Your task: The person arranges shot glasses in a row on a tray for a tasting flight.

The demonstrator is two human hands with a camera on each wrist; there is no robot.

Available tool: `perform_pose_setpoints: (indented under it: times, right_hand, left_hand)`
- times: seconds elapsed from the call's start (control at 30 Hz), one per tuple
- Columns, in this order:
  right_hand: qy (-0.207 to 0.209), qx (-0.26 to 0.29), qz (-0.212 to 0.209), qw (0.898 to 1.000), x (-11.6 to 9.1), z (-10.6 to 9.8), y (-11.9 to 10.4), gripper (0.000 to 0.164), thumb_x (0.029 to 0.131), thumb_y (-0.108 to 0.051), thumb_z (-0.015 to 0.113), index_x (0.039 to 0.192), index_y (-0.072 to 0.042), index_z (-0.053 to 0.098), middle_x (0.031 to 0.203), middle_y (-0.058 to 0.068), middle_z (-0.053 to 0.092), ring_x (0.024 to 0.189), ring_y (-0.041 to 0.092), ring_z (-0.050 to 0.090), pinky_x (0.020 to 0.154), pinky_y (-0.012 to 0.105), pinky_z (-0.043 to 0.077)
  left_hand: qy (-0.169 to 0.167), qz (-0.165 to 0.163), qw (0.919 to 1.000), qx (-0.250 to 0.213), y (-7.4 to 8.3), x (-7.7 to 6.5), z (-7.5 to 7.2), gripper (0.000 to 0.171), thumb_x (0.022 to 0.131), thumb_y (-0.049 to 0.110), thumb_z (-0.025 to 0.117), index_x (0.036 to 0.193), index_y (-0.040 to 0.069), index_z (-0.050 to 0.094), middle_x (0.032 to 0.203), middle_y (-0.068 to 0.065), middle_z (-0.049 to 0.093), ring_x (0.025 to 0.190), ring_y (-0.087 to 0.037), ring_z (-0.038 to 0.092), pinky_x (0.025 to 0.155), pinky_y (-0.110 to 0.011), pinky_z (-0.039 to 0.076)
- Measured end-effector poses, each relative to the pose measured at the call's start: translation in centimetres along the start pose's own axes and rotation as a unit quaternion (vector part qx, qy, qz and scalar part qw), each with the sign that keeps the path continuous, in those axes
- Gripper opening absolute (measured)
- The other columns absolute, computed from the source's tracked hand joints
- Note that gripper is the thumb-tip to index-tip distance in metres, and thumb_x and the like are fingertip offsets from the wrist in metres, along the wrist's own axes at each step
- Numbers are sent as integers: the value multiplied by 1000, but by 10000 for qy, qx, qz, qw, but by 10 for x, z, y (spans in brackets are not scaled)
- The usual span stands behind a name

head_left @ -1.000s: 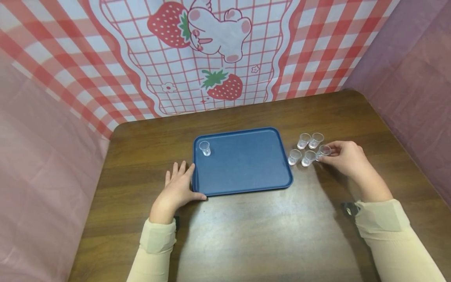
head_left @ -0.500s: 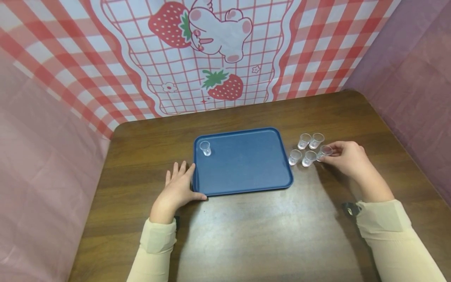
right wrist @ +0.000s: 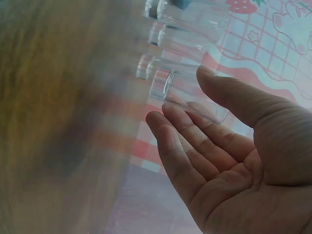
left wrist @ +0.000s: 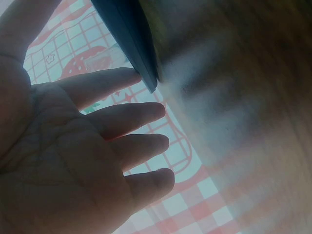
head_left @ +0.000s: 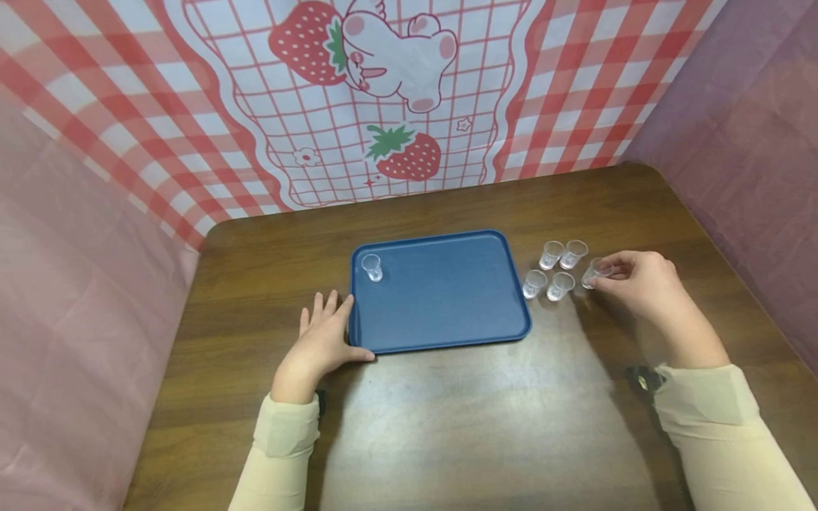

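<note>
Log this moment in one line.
left hand: touches blue tray | right hand: holds clear cup | on tray: one cup | beside tray: four cups

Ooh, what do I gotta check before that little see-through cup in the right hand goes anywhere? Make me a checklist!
1. Right-hand grip has the held cup between thumb and fingers: ok.
2. Held cup is apart from the four other cups: ok, the head view shows a gap.
3. Held cup is off the table: cannot tell.
4. Straight way to the blue tray is free: not ok, other cups stand between.
5. Left-hand grip touches the tray: ok, near left corner.
6. Tray has room: ok, just one cup, far left corner.
</note>
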State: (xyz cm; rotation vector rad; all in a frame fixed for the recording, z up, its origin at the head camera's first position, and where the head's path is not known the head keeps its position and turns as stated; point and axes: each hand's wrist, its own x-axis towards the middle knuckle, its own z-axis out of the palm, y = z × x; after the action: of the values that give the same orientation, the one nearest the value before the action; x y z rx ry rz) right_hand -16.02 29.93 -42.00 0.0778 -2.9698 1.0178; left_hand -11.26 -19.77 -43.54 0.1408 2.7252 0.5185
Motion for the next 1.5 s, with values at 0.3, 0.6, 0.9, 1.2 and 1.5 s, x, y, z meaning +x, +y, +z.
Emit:
perform_pose_setpoints:
  times: [0.3,0.6,0.9,1.2,1.5]
  right_hand:
    - [31,210,-11,9998,-3,-7,-10,40,87,-27,84,109,3,73,92,14,75,72,-7,62,63,9,44]
    - [125,78,-92,9998,-6,-15,-25,38,87,-29,84,109,0,74,91,11,76,72,-5,63,62,11,44]
    - [172,36,-377,9991,-5,-14,-35,36,86,-29,84,107,-2,75,89,10,75,71,-5,63,61,11,44]
    - [215,142,-525,9983,-3,-10,-54,36,82,-25,88,104,1,75,87,11,75,71,0,64,58,12,45]
    - [44,298,-765,9966,2,0,-68,35,82,-22,88,105,2,75,89,12,75,76,12,69,60,11,48]
  left_hand:
    - [-7,-8,10000,-17,1,-1,-1,118,72,48,92,160,2,28,163,-30,12,150,-48,-2,116,-65,-1]
    - [-26,-11,10000,-41,1,-1,-1,119,72,48,92,160,2,28,163,-30,11,150,-48,-3,116,-65,-1]
    - [-26,-10,10000,-14,0,0,-1,119,72,49,92,160,2,27,163,-30,11,150,-48,-3,116,-64,-1]
    - [-20,-16,10000,-5,1,-1,-1,119,71,49,92,160,2,27,163,-30,11,149,-48,-3,116,-64,-1]
    - [-4,-8,10000,-11,1,-1,-1,118,72,47,92,160,1,28,163,-31,12,149,-49,-2,116,-64,-1]
